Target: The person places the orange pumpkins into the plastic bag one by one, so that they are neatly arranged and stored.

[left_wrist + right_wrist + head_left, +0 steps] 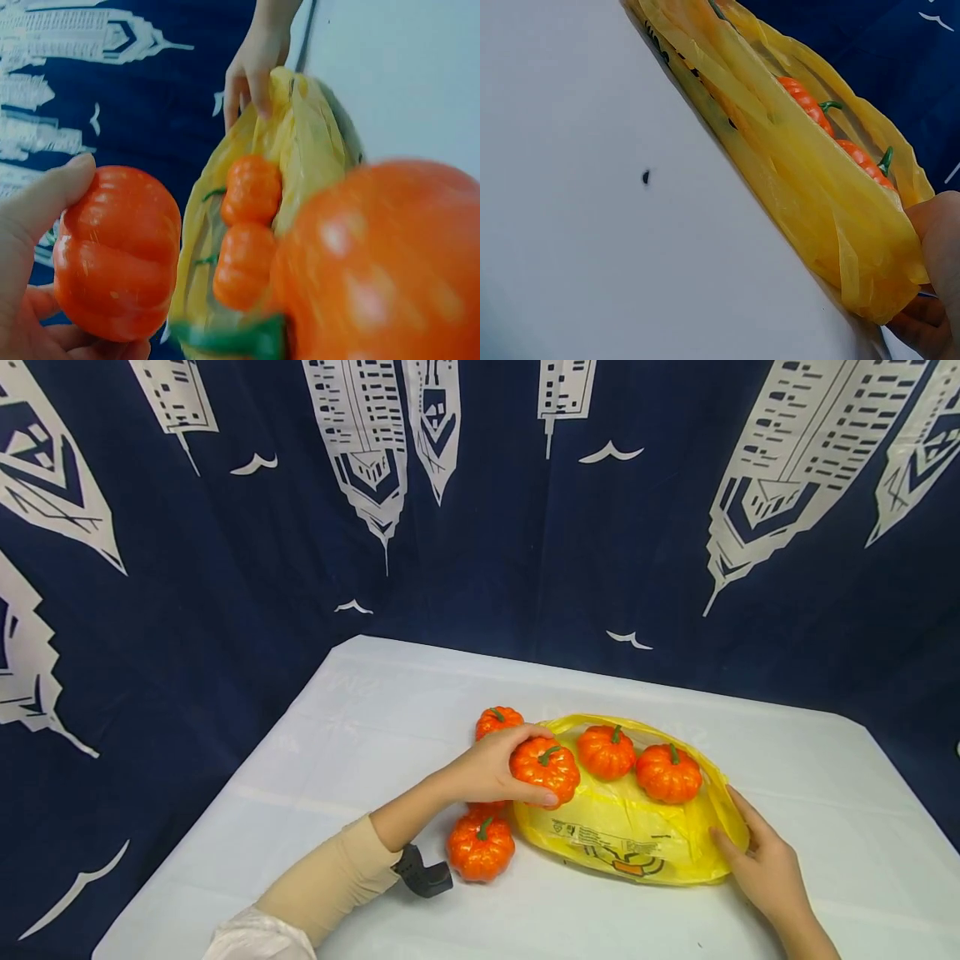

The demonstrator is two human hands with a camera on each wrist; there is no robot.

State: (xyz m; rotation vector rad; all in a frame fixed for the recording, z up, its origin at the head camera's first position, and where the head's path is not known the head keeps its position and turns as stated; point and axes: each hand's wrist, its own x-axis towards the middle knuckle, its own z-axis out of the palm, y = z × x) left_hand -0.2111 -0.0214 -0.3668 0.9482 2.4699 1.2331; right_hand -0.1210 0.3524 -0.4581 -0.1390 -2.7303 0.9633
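Note:
My left hand (486,768) grips a shiny orange toy pumpkin (546,774) with a green stem, held at the left end of a yellow plastic bag (611,860). In the left wrist view, thumb and fingers wrap the same pumpkin (118,255). Two more pumpkins, a left one (606,752) and a right one (669,774), sit side by side in the bag's open mouth. My right hand (768,864) pinches the bag's right end, thumb on the near side. In the right wrist view, the bag's rim (889,124) stands apart, showing pumpkin tops inside.
Left of the bag, a pumpkin (481,847) lies in front and another (498,720) behind; one more between them is mostly hidden by my left hand. A black wrist strap (422,872) hangs under my left forearm. Behind the white table (352,718) hangs a dark blue printed curtain (487,568).

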